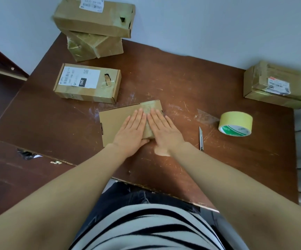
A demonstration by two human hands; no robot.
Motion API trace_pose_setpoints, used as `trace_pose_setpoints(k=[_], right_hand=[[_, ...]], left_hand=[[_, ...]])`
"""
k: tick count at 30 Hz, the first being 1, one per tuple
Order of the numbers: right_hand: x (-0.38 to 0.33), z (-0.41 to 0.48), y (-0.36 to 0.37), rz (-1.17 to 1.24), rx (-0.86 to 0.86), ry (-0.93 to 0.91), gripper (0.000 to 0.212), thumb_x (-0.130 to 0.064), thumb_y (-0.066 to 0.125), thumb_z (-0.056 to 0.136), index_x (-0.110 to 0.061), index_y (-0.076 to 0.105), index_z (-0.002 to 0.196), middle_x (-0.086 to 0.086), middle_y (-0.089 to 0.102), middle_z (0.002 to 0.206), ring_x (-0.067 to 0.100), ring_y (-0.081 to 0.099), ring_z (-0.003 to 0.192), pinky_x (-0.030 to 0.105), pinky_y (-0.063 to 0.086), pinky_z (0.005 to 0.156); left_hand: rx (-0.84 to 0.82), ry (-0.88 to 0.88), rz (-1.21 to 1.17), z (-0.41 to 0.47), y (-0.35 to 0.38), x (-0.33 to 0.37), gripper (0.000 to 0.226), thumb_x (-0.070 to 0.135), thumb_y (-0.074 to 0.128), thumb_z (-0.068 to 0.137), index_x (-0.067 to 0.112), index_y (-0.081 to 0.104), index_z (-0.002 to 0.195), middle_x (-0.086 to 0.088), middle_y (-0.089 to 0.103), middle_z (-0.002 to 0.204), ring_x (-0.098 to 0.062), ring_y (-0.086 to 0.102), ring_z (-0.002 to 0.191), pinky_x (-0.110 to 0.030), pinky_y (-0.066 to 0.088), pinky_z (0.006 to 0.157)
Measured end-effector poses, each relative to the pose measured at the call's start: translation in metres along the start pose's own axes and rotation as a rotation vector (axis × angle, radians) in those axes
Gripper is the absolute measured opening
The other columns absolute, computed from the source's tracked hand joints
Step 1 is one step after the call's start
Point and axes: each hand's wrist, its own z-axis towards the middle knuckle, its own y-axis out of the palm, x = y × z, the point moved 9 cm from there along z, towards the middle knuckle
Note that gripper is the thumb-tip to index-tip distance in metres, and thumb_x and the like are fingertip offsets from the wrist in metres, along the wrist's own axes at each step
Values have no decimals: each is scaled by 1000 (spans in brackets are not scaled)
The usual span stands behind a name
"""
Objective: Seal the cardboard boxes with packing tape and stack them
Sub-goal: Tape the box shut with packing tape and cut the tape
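A flat plain cardboard box [117, 121] lies in the middle of the brown table, with a strip of tape running over its right part. My left hand [132, 131] and my right hand [164, 130] press flat on that tape side by side, fingers straight and pointing away from me. A yellow roll of packing tape [235, 123] stands on the table to the right, apart from my hands. A labelled box [87, 83] lies behind and to the left. At the back left two taped boxes are stacked: an upper one [94, 16] on a lower one [93, 46].
A slim utility knife [201, 138] lies between my right hand and the tape roll. Another taped box [279, 83] sits at the table's right edge [295, 159]. A pale wall runs behind the table. Dark furniture stands at the left.
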Motion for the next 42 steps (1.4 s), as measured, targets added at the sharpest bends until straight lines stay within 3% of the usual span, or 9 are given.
trace_pose_setpoints(k=[11,17,21,23,28,31,35,38,42], right_hand=[[15,-10,-3,64,30,61,103,-13,57,81,-11,-20,149,4,-29,155,16,-26,143,32,-12,118],[17,-7,2,156,-24,49,97,-8,52,82,-16,-18,150,-1,-28,155,12,-24,143,33,-7,119],[28,-9,-18,698,107,65,85,9,47,76,-15,19,152,-3,10,160,10,5,147,24,10,118],[51,-16,-37,757,274,169,73,8,48,77,-17,37,146,-3,33,153,11,25,142,19,18,114],[133,-38,-61,523,419,475,52,-7,48,89,-13,46,140,6,45,144,23,41,132,30,33,107],[174,-46,-66,250,343,575,45,-17,50,92,-11,49,136,10,47,139,30,43,126,38,37,104],[196,-47,-63,-94,160,619,42,-34,48,96,-12,53,131,11,51,131,32,47,120,39,36,99],[201,-46,-63,-151,95,632,39,-37,46,96,-14,56,126,11,53,126,32,49,118,38,37,96],[202,-43,-64,-163,43,621,35,-29,45,95,-12,57,124,12,53,123,32,50,116,38,38,94]], left_hand=[[105,3,82,-1,-13,5,90,51,46,93,7,-8,151,-10,-11,160,-22,-12,147,-37,-13,117],[69,82,47,7,-3,23,77,43,31,101,7,-23,144,-10,-20,157,-20,-18,145,-34,-15,117],[80,105,64,6,-6,22,76,44,29,101,8,-19,148,-11,-19,158,-22,-17,146,-35,-12,118],[58,115,92,7,-6,23,75,43,30,101,9,-18,148,-12,-20,157,-23,-17,146,-36,-11,118],[202,102,77,3,-19,29,82,52,42,96,10,0,152,-6,-2,160,-20,4,148,-36,14,117],[103,113,163,6,-6,30,77,53,27,99,11,-11,151,-4,-9,160,-19,-5,148,-38,5,118],[192,119,123,6,-20,41,87,59,36,91,6,1,150,-11,8,160,-24,9,148,-42,2,117],[108,171,58,9,-5,44,72,41,32,101,12,-21,141,-8,-12,159,-22,-9,147,-34,-11,114],[204,180,40,4,-12,47,72,33,45,99,8,-6,144,-11,0,158,-20,-6,143,-35,-7,114]])
